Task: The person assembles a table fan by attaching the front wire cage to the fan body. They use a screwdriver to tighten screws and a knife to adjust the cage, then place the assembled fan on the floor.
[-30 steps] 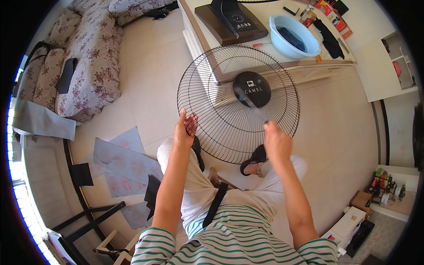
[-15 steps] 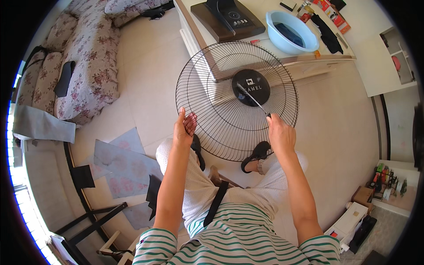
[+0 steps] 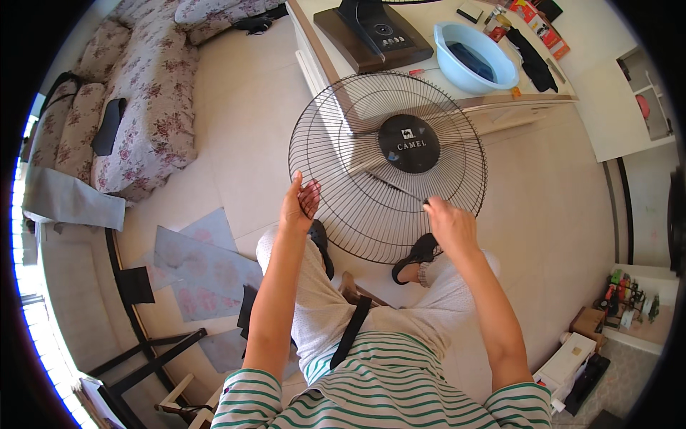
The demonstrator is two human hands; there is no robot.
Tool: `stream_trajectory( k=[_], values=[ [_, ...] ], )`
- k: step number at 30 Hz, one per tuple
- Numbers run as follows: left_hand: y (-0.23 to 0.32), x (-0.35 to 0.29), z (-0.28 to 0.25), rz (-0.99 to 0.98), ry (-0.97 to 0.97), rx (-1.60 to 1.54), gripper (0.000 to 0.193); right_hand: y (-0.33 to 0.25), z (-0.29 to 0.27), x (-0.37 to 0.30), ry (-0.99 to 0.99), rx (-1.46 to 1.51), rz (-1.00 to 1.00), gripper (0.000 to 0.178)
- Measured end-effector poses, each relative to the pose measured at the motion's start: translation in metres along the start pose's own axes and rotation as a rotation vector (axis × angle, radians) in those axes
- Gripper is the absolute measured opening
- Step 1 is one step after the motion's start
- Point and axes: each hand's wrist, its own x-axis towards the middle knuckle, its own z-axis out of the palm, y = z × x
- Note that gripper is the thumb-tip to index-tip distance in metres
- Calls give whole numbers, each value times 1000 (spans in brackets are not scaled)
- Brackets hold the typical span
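A round black wire fan guard [image 3: 336, 214] with a black disc [image 3: 409, 144] at its centre stands tilted in front of my legs. My left hand [image 3: 304, 204] holds it at its left rim, thumb on the near side and fingers behind the wires. In my right hand [image 3: 453, 225] is a screwdriver [image 3: 399, 187], its dark handle mostly hidden by the fist. Its thin metal shaft points up and left across the wires, below the disc. Whether the tip touches the guard, I cannot tell.
Beyond the guard, a cabinet [image 3: 457, 100] carries a dark fan base [image 3: 371, 43], a light blue basin [image 3: 509, 66] and a small red-handled tool [image 3: 416, 71]. A flowered sofa [image 3: 153, 93] stands far left. Grey sheets [image 3: 207, 261] lie on the floor at left.
The screwdriver has come off the centre disc, its shaft swinging down and left to lie across the wires below. My right hand is slightly lower; my left keeps its hold on the rim.
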Motion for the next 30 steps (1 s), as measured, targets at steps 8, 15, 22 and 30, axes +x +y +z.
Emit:
stream_trajectory(
  k=[8,15,22,30],
  values=[
    [14,-3,3,-35,34,28,40,8,-4,-4,92,89,195,24],
    [22,6,-7,-34,36,20,41,86,41,-49,379,138,701,31],
    [19,7,-7,-61,16,43,41,118,94,-74,441,1042,1069,33],
    [-8,-45,-4,171,-341,-187,34,97,55,-69,486,1333,1249,23]
  ],
)
